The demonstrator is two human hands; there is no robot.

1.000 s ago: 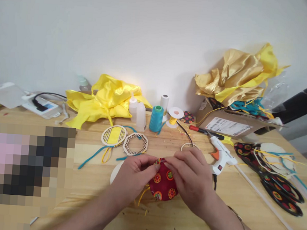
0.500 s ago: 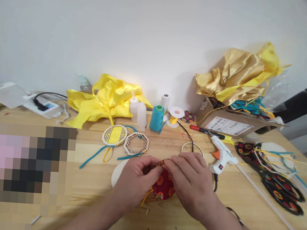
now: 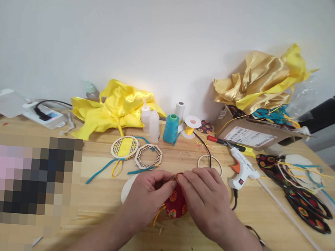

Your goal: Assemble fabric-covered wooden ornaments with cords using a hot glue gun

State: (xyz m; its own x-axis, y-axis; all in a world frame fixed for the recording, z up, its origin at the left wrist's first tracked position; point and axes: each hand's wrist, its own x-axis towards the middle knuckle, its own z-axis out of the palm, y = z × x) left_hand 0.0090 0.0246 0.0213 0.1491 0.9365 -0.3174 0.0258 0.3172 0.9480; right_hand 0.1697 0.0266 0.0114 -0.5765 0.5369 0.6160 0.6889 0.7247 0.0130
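A dark red patterned fabric piece (image 3: 176,205) is held between my two hands, above the wooden table (image 3: 98,216). My left hand (image 3: 148,195) pinches its upper left edge, with a yellow cord (image 3: 159,213) hanging below. My right hand (image 3: 205,200) grips the piece's right side, fingers together and bent over it. The fingertips of both hands nearly meet at the top edge. Partly behind my left hand lies a white oval piece (image 3: 127,187).
Behind my hands are two lattice ornaments (image 3: 149,156), a teal thread cone (image 3: 171,129), squeeze bottles (image 3: 154,127) and a wooden ring (image 3: 200,164). To the right lie a glue gun (image 3: 243,169), black-handled scissors (image 3: 307,210) and a cardboard box (image 3: 230,126). Yellow satin (image 3: 99,117) lies back left.
Both hands and the red piece have shifted very slightly left. The grip on the piece looks the same.
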